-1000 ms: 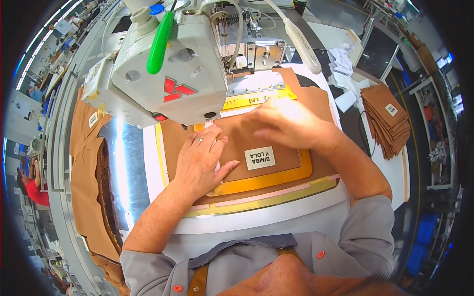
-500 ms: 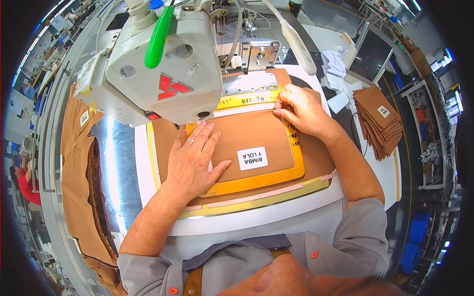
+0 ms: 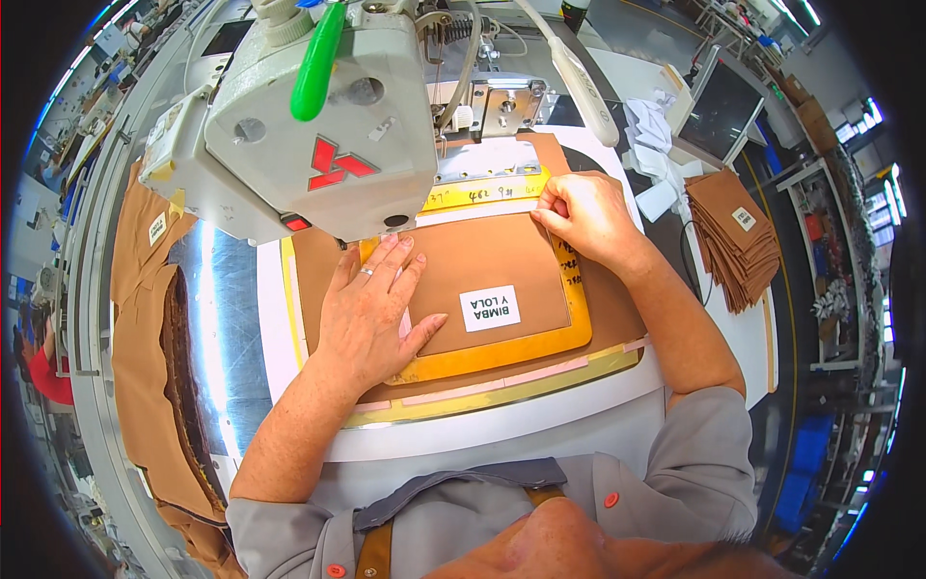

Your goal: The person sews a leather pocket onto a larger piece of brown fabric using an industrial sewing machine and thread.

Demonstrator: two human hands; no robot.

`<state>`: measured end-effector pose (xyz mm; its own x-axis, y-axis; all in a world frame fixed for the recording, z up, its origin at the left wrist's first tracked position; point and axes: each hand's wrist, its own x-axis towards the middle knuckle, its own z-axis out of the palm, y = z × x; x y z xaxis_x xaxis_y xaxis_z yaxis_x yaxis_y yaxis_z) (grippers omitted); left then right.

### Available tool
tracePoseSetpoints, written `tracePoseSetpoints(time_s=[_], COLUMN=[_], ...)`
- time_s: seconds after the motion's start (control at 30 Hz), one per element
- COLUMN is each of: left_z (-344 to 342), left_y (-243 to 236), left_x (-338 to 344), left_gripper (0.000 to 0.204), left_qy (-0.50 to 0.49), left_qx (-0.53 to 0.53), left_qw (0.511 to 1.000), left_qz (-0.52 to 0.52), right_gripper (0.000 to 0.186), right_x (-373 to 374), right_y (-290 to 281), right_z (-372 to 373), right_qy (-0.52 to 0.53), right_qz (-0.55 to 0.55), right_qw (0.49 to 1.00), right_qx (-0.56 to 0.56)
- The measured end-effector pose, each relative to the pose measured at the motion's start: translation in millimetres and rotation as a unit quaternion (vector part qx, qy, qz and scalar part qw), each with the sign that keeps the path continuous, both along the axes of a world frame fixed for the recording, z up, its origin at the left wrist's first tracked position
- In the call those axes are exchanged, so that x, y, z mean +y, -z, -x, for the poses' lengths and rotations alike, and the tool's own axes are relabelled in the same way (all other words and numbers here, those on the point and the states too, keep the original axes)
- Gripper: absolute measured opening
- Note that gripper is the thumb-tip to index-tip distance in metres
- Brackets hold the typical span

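Observation:
A brown fabric panel [image 3: 473, 261] with a white printed label [image 3: 490, 309] lies inside a yellow template frame [image 3: 492, 361]. Beneath the frame is a larger brown fabric piece [image 3: 617, 314]. My left hand [image 3: 371, 299] rests flat, fingers spread, over the panel's left edge and the frame's left side. At the panel's far right corner, the thumb and bent fingers of my right hand [image 3: 588, 217] pinch its edge; the fingertips are partly hidden. Just beyond my left fingertips stands the grey head of a sewing machine [image 3: 289, 145], with a metal clamp plate [image 3: 487, 162] behind the panel.
A green-handled tool [image 3: 319, 63] hangs before the machine head. Stacked brown pieces [image 3: 730, 236] lie at right, beside crumpled white material [image 3: 651, 145]. More brown fabric [image 3: 149, 376] drapes along the left. A dark screen [image 3: 721, 108] stands at the far right.
Both hands keep nearly the same places on the panel. My right fingers have curled in a little more at the corner. The whole view has shifted slightly.

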<state>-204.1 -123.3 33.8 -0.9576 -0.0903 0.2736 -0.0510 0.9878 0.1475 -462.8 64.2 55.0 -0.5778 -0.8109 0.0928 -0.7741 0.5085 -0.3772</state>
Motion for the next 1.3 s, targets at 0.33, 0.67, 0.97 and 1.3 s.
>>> tracePoseSetpoints(time_s=[0.33,0.67,0.97,1.3], left_z=[-2.2,-1.9,-2.4,-3.9], left_y=[1.4,1.0,4.8,3.1], left_x=[-2.5,-2.2,-3.3,-3.8], left_gripper=[0.062,0.063,0.063,0.064], left_qy=[0.001,-0.001,-0.004,-0.011], left_qx=[0.002,-0.01,-0.016,-0.031], left_qw=[1.0,1.0,1.0,0.999], left_qz=[-0.003,-0.003,-0.009,-0.016], right_gripper=[0.017,0.054,0.054,0.051], right_x=[8.5,10.8,-1.4,0.8], right_y=[13.9,20.2,11.0,11.1], right_z=[-12.0,-69.1,-63.4,-58.9], right_qy=[-0.122,-0.156,-0.141,-0.155], right_qz=[0.059,0.052,-0.067,-0.023], right_qw=[0.96,0.94,0.937,0.941], right_qx=[0.243,0.299,0.311,0.3])
